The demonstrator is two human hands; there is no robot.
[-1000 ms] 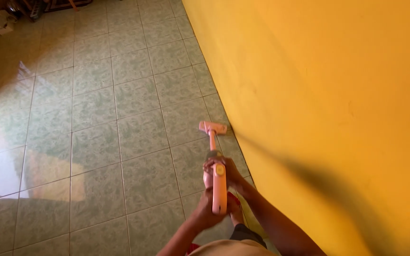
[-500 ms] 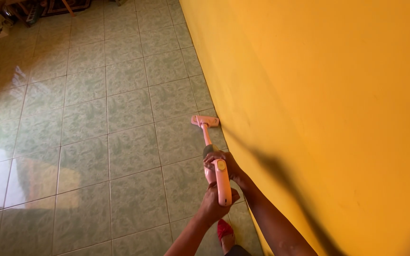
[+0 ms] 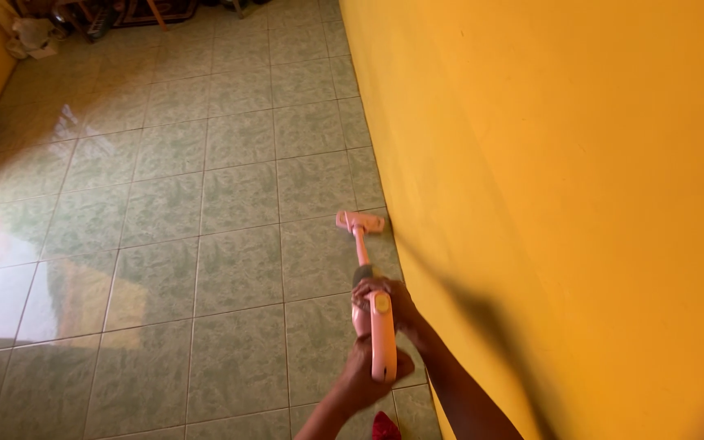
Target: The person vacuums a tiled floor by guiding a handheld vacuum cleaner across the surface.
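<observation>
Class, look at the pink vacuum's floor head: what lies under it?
The pink vacuum's floor head rests on green floor tiles beside the yellow wall. The patch beneath it is covered, so any dust there is hidden.

both arms reach forward, left hand (image 3: 362, 376) and right hand (image 3: 394, 300) closed in a grip.

A tall yellow-orange wall (image 3: 547, 204) fills the right side of the view, plain and matte, with a soft dark shadow slanting across its lower part. From its foot a floor (image 3: 165, 212) of square pale green marbled tiles with thin light grout lines runs away to the left, glossy enough to carry a broad bright glare of daylight well away from the wall. At the far end of the floor, well away from the wall, stand dark wooden furniture legs (image 3: 124, 12) and a pale bundle of cloth (image 3: 33, 37).
</observation>
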